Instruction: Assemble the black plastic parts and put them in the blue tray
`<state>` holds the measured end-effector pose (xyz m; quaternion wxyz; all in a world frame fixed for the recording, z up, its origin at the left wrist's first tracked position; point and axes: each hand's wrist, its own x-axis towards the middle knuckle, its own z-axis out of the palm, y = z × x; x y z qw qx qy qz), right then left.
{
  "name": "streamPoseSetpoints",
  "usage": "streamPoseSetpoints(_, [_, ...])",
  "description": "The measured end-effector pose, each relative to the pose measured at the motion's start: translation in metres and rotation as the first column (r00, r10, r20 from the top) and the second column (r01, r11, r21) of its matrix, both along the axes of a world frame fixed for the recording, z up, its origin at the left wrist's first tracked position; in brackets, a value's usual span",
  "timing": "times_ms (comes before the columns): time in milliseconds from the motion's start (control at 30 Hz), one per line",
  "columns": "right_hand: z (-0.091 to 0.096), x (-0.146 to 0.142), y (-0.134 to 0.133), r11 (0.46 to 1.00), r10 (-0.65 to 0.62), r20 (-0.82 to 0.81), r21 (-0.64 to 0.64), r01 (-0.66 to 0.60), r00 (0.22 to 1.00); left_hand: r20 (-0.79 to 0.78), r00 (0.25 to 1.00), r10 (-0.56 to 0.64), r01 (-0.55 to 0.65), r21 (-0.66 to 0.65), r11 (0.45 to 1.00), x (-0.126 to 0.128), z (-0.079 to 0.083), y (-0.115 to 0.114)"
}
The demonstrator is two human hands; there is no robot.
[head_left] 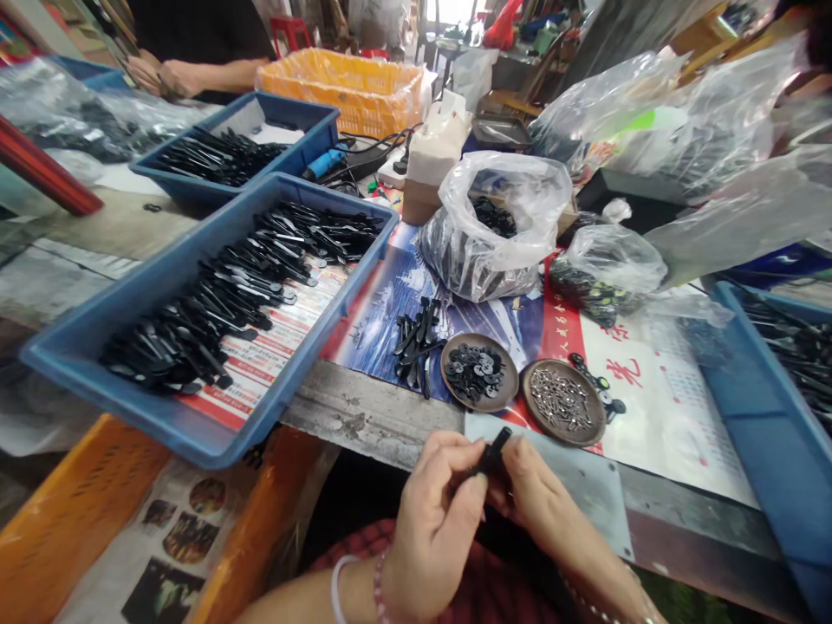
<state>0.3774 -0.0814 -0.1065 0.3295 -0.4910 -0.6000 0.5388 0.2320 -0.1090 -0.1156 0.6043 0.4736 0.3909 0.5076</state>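
Note:
My left hand [435, 520] and my right hand [546, 511] meet at the table's near edge, both pinched on one small black plastic piece [495, 451] that sticks up between the fingertips. Just beyond them lie a loose pile of black plastic strips [417, 342], a round dish of black washers [479, 371] and a round dish of small metal screws [562, 401]. A big blue tray [97, 338] with several black strips sits to the left.
A second blue tray [305, 130] and an orange basket [351, 82] stand further back, near another person's hands [162, 78]. Clear plastic bags of black parts [494, 225] fill the middle and right. Another blue tray [767, 416] is at the right edge; orange crates [78, 529] sit below left.

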Motion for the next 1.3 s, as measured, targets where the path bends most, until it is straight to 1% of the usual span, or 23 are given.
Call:
streamPoseSetpoints(33, [0.0,-0.001,0.002,0.998,0.0,-0.043,-0.061,-0.003,0.999,0.028,1.0,0.005,-0.004,-0.034,0.999,0.0,0.0,0.002])
streamPoseSetpoints(67, [0.001,-0.003,0.003,0.998,0.001,-0.055,-0.069,-0.005,0.999,0.055,0.998,0.013,-0.009,-0.062,0.998,-0.001,0.0,0.004])
streamPoseSetpoints(133, [0.001,-0.007,0.004,0.999,-0.007,0.006,0.042,0.006,1.0,0.095,0.995,0.021,-0.011,-0.099,0.995,-0.002,0.0,0.009])
streamPoseSetpoints(200, [0.002,-0.009,0.005,0.986,0.019,0.11,0.163,-0.037,0.994,0.122,0.993,0.01,0.005,-0.118,0.993,-0.002,0.0,0.011])
streamPoseSetpoints(233, [0.002,-0.008,0.007,0.981,0.043,0.15,0.179,-0.07,0.988,0.13,0.991,0.003,0.014,-0.128,0.992,-0.003,-0.001,0.011])
streamPoseSetpoints(300, [0.001,0.001,0.016,0.982,0.109,0.166,0.134,-0.132,0.98,0.156,0.988,-0.012,0.034,-0.145,0.989,-0.003,-0.003,0.01])
streamPoseSetpoints(333, [0.002,0.007,0.024,0.985,0.121,0.157,0.1,-0.137,0.98,0.177,0.984,-0.016,0.043,-0.152,0.987,-0.002,-0.004,0.009])
streamPoseSetpoints(367, [0.003,0.015,0.035,0.991,0.089,0.156,0.085,-0.103,0.984,0.202,0.979,-0.024,0.057,-0.155,0.986,-0.002,-0.004,0.007])
streamPoseSetpoints(433, [0.006,0.028,0.064,0.992,-0.037,0.177,0.126,0.015,0.983,0.257,0.966,-0.038,0.08,-0.158,0.984,-0.002,-0.006,0.005])
streamPoseSetpoints(467, [0.008,0.031,0.08,0.974,-0.142,0.248,0.208,0.091,0.958,0.283,0.958,-0.039,0.09,-0.168,0.982,-0.002,-0.006,0.004])
streamPoseSetpoints(500, [0.011,0.032,0.097,0.954,-0.174,0.346,0.293,0.07,0.922,0.306,0.951,-0.04,0.1,-0.185,0.978,-0.003,-0.006,0.003])
streamPoseSetpoints(533, [0.013,0.031,0.113,0.929,-0.172,0.426,0.37,0.003,0.888,0.323,0.946,-0.042,0.112,-0.204,0.973,-0.004,-0.006,0.003])
streamPoseSetpoints(600, [0.014,0.022,0.143,0.861,-0.038,0.6,0.426,-0.279,0.799,0.343,0.938,-0.046,0.131,-0.227,0.965,-0.006,-0.007,0.004])
streamPoseSetpoints(667, [0.012,0.01,0.165,0.766,0.092,0.746,0.371,-0.525,0.66,0.346,0.937,-0.054,0.135,-0.216,0.967,-0.01,-0.008,0.004])
streamPoseSetpoints(700, [0.01,0.004,0.173,0.728,0.132,0.791,0.332,-0.6,0.598,0.341,0.939,-0.052,0.129,-0.208,0.969,-0.012,-0.008,0.004])
streamPoseSetpoints(767, [0.007,-0.004,0.185,0.687,0.179,0.834,0.274,-0.673,0.522,0.335,0.942,-0.034,0.111,-0.212,0.971,-0.015,-0.01,0.005])
streamPoseSetpoints(867, [0.005,-0.009,0.194,0.648,0.217,0.859,0.228,-0.726,0.464,0.34,0.94,-0.022,0.11,-0.243,0.964,-0.018,-0.012,0.004])
streamPoseSetpoints(1000, [0.012,-0.009,0.197,0.603,0.234,0.892,0.179,-0.778,0.386,0.329,0.943,-0.039,0.131,-0.263,0.956,-0.019,-0.011,0.005])
streamPoseSetpoints(1067, [0.016,-0.004,0.195,0.609,0.207,0.912,0.163,-0.776,0.354,0.336,0.941,-0.038,0.132,-0.262,0.956,-0.019,-0.011,0.006])
streamPoseSetpoints(1100, [0.017,0.001,0.194,0.625,0.18,0.922,0.161,-0.764,0.342,0.343,0.938,-0.038,0.134,-0.26,0.956,-0.019,-0.011,0.007])
streamPoseSetpoints(1167, [0.017,0.011,0.19,0.683,0.103,0.942,0.167,-0.711,0.32,0.358,0.933,-0.033,0.135,-0.264,0.955,-0.018,-0.011,0.007])
streamPoseSetpoints(1233, [0.014,0.024,0.187,0.754,0.009,0.956,0.185,-0.631,0.292,0.367,0.93,-0.027,0.141,-0.287,0.948,-0.017,-0.012,0.008])
streamPoseSetpoints(1300, [0.01,0.037,0.182,0.807,-0.064,0.963,0.205,-0.553,0.264,0.369,0.929,-0.025,0.15,-0.313,0.938,-0.015,-0.012,0.007])
